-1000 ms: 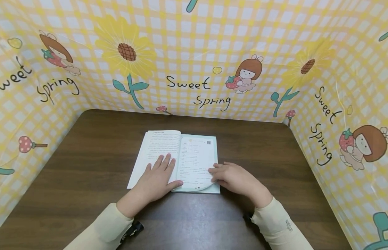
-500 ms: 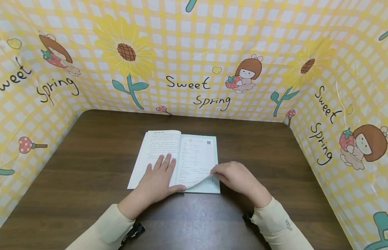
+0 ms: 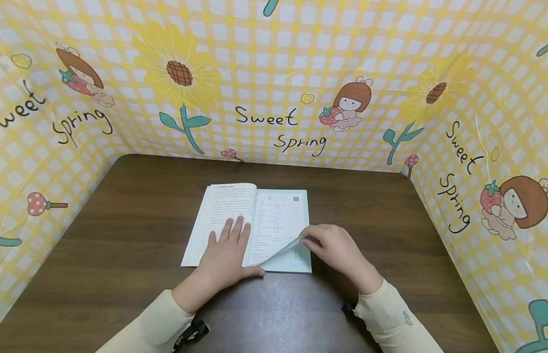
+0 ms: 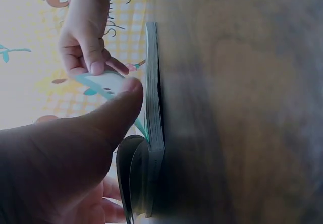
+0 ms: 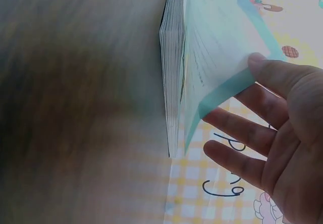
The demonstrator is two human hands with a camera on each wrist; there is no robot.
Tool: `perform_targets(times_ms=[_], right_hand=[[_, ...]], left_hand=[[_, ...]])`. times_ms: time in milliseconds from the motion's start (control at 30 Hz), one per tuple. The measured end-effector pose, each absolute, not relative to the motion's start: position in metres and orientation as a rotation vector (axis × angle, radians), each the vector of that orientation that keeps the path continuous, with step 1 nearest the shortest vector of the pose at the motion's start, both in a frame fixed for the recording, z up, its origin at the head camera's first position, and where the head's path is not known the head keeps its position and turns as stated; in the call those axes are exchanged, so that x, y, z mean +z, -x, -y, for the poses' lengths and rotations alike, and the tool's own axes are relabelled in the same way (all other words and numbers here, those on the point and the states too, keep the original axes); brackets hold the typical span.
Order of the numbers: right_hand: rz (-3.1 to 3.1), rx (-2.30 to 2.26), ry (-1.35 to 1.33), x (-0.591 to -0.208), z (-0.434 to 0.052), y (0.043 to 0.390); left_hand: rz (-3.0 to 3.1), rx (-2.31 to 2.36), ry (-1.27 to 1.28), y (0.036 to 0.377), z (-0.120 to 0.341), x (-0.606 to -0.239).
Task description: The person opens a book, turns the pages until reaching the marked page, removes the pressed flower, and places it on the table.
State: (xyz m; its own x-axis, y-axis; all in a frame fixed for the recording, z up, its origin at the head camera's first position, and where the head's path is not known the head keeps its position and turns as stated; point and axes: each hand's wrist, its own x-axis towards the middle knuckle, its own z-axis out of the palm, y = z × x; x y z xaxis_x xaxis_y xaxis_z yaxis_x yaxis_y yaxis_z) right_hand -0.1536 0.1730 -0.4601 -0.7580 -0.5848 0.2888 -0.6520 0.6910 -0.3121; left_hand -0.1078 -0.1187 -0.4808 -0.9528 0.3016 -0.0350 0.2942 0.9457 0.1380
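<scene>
An open book [image 3: 280, 211] with printed pages and pale green margins lies on the table. My left hand [image 3: 225, 252] rests spread on its left page, thumb stretched across the bottom edge near the spine. With thumb and fingers my right hand [image 3: 335, 247] pinches the lower right corner of a page [image 5: 227, 47] and holds it lifted, so the sheet curves up and the page beneath shows. In the right wrist view the thumb lies on one side of the sheet with fingers behind it. The left wrist view shows the book's thick page block [image 4: 154, 82] edge-on beside my left thumb.
The dark wooden table [image 3: 123, 215] extends around the book on all sides. A yellow checked cloth [image 3: 265, 63] with flowers, cartoon figures and lettering stands along its back and both sides. Dark straps [image 3: 192, 333] show at the sleeve cuffs.
My right hand went from lying at the page's right edge to pinching its corner, then raised it up and slightly away. My left hand stays on the left page, shifting slightly right.
</scene>
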Motion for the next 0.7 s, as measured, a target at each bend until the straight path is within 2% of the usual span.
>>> perform_targets(times_ms=[700], right_hand=[[2.554, 0.888, -0.801, -0.4546, -0.1772, 0.155]], left_hand=[[-3.116, 0.336, -0.442, 0.1131, 0.1191, -0.478]])
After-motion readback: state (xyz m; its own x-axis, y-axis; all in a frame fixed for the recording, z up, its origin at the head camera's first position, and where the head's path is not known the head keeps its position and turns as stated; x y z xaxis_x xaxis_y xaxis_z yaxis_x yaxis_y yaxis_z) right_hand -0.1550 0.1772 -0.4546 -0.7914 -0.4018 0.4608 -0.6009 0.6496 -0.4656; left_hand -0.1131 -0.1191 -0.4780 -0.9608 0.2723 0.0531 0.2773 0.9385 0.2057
